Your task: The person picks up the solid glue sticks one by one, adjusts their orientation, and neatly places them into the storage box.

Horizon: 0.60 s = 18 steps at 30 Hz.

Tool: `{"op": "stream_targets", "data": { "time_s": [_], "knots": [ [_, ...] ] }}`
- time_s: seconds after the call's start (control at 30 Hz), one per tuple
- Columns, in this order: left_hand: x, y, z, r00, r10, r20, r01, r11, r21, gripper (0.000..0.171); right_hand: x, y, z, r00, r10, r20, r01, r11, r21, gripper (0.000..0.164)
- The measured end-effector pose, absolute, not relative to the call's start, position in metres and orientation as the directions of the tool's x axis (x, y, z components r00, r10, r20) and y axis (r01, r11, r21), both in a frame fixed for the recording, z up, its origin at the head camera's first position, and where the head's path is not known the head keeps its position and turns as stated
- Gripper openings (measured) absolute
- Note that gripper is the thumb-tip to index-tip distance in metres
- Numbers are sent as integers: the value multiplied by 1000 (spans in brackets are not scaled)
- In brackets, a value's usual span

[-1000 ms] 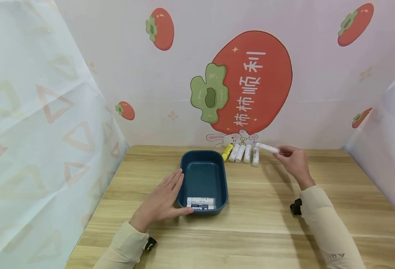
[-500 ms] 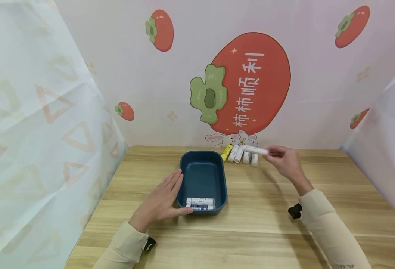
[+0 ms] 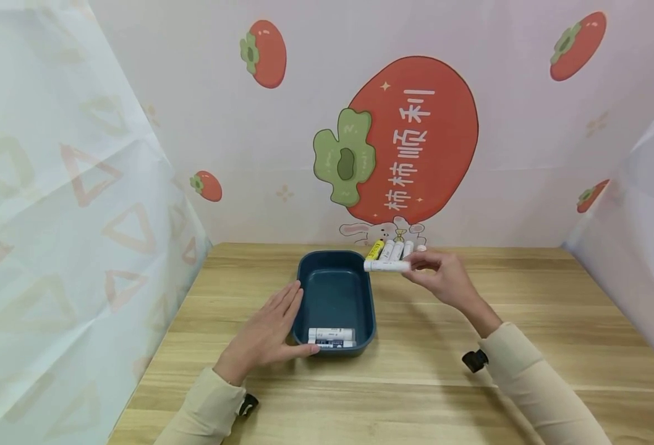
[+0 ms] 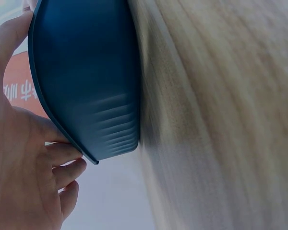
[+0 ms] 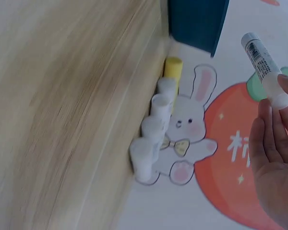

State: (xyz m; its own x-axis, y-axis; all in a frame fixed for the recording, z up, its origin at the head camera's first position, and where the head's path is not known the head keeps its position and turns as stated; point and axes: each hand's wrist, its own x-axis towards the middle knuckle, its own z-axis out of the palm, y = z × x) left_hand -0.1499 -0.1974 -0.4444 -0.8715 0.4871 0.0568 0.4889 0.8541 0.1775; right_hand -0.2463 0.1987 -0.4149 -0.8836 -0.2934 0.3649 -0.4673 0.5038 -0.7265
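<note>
Fingers [image 3: 293,304] extended, left hand [image 3: 263,330] touches blue bin [image 3: 335,293]; right hand [image 3: 444,279] pinches white tube [image 3: 386,266] crosswise to bin, free end toward it.

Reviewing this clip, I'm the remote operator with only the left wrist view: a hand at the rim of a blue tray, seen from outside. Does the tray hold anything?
Observer: Yes. The head view shows at least two tubes lying at the near end of the blue tray.

Operator: What is the right hand doing?

Observer: It pinches a white tube by one end, held up in the air.

Operator: Any more outside the tray?

Observer: The right wrist view shows a yellow tube and four white ones in a row by the printed backdrop.
</note>
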Motion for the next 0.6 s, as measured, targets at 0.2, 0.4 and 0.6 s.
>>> {"op": "stream_targets", "data": {
  "time_s": [0.2,0.4,0.6],
  "knots": [
    [-150,-197,-446,-875,481,57,484,858,174,120,-239,178,-414,-856,-358,372,-508,459,-729,25],
    [-149,-197,-445,-876,479,54,481,861,168,120,-233,158,-411,-844,-394,365,-522,443,-729,27],
    [-149,-196,-444,-878,475,55,477,863,165,120,-230,143,-409,-827,-460,323,-526,429,-735,23]
  ]
}}
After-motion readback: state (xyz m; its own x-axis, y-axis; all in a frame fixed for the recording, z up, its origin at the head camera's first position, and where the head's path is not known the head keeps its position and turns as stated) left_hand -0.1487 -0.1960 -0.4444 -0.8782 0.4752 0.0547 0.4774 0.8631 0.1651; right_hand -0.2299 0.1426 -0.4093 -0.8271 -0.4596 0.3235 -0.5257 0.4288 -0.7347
